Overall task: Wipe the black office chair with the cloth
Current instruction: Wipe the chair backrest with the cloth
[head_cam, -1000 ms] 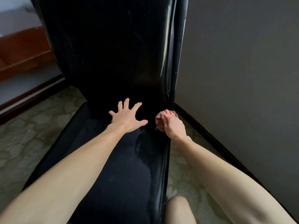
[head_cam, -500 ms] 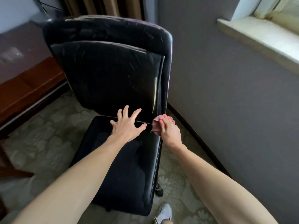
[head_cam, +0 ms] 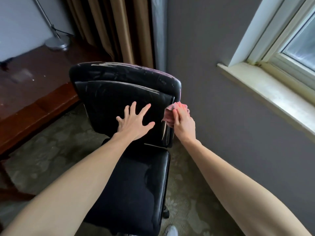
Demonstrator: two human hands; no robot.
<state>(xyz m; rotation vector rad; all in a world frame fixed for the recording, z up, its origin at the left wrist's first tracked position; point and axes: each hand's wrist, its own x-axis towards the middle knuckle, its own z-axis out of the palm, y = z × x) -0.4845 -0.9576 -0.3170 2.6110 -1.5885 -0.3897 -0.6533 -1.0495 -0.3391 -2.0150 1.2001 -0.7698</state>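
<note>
The step in hand is judged to be the wiping of the right edge of the backrest point(head_cam: 129, 92). The chair point(head_cam: 109, 106) is steadied by the left hand point(head_cam: 134, 124), which is laid flat on the front of the backrest with fingers straight and spread; nothing is held in it. Just to its right, the cloth point(head_cam: 167, 114), pink and bunched, is pressed against the backrest's right edge, about halfway up. It is held by the right hand point(head_cam: 184, 125), whose fingers are folded over it; the thumb is hidden. A stroke along that edge is judged to be called for next, with the backrest braced so that the chair is not swivelled or rolled. Pale streaks are seen along the backrest's top, so that part is probably left to do.

The chair's cover is glossy, black and scuffed; the seat point(head_cam: 136, 193) lies below the hands. Left of the chair a dark wooden desk point(head_cam: 34, 99) is seen, with a lamp base point(head_cam: 57, 42) on it. Under the chair a patterned carpet point(head_cam: 51, 150) is laid. Behind the chair a tan curtain point(head_cam: 119, 28) hangs. A white shoe point(head_cam: 171, 231) is seen at the seat's front right corner. Right of the chair a grey wall point(head_cam: 221, 116) stands near, then a pale sill point(head_cam: 264, 87) and a window point(head_cam: 303, 40).
</note>
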